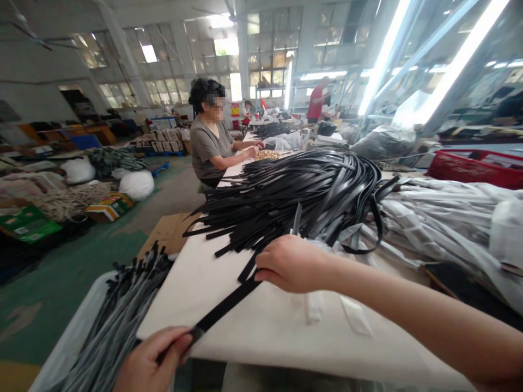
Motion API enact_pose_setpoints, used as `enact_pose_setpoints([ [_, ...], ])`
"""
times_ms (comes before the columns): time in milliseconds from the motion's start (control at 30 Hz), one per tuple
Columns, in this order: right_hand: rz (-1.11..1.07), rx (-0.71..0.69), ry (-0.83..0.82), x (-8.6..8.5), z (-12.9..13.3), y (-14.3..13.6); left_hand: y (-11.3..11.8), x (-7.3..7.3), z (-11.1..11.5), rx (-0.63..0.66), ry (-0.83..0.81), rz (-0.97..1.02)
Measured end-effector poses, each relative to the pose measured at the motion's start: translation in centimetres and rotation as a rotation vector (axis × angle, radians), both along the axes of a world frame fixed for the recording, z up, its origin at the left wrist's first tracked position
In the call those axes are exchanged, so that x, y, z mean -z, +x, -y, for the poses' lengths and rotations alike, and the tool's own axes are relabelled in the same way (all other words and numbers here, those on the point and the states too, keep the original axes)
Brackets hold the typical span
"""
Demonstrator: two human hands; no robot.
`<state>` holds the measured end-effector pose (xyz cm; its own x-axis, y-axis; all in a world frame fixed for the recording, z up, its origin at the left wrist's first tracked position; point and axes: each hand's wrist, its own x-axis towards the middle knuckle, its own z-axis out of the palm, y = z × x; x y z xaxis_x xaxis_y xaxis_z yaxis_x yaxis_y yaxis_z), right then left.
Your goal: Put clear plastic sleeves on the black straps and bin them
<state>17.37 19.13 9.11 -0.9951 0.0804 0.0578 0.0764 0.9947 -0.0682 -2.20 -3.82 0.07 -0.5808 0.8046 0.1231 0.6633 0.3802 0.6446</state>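
A flat black strap [229, 302] stretches slantwise between my two hands above the near left part of the white table [180, 288]. My left hand [153, 356] pinches its lower end between thumb and fingers, just off the table edge. Closed on the strap farther up is my right hand [290, 264], close to a big heap of black straps [294, 190]. Whatever lies under the right palm is hidden. Below the table's left side, a pale bin [77, 332] holds many more straps [118, 321], their ends pointing up.
Pale wrapped strips [445, 218] are piled on the right, with a red crate [478, 166] behind them. Across the table a co-worker [214, 133] handles small gold-coloured pieces [267, 155]. Cardboard [167, 234] lies beside the table's left edge.
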Motion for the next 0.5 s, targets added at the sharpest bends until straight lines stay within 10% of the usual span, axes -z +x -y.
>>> enact_pose_setpoints([
  [300, -0.103, -0.117, -0.097, -2.6, 0.8, -1.8, 1.6, -2.7, -3.3, -0.085, 0.075, 0.176],
  [500, -0.127, -0.342, -0.491, -5.5, -3.1, -1.3, 0.1, -4.4, -2.6, 0.153, 0.091, 0.294],
])
